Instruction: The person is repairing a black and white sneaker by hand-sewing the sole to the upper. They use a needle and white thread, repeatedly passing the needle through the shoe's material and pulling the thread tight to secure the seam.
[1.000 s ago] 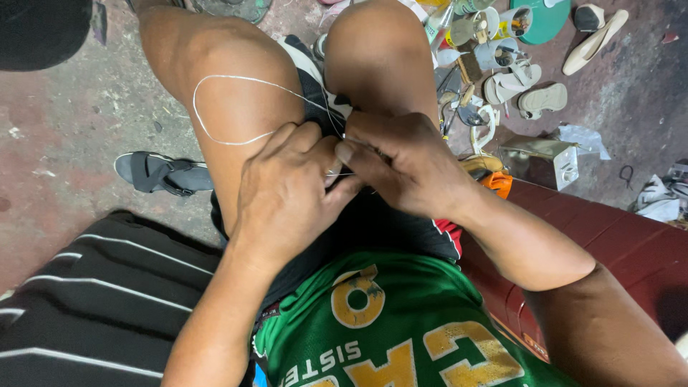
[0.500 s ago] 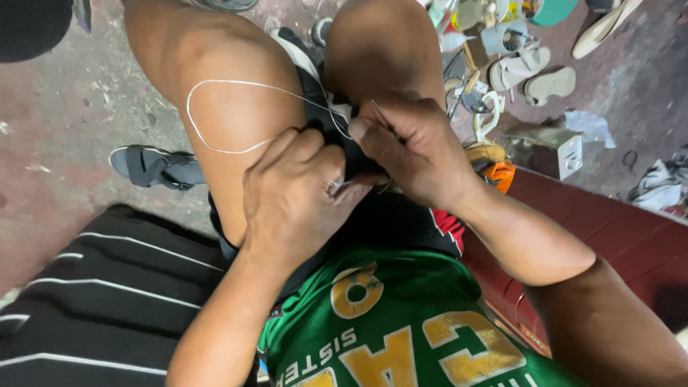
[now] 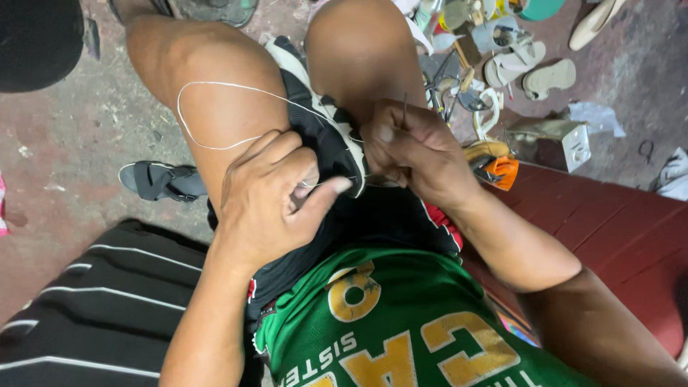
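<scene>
Parted now, both hands (image 3: 344,179) flank the black shoe (image 3: 322,132) between the knees.

Black shoe (image 3: 322,136) looks matt cloth, its sole rubbery white. Thin white thread (image 3: 215,89) is smooth. Floor (image 3: 79,129) is rough, stained concrete.

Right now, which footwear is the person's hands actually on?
The black-and-white shoe wedged between the knees; the dark sandal and pale sandals lie untouched on the floor.

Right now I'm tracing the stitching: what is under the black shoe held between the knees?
Under the black shoe lie dark shorts and the thighs. The left hand covers its heel end, hiding that part.
</scene>
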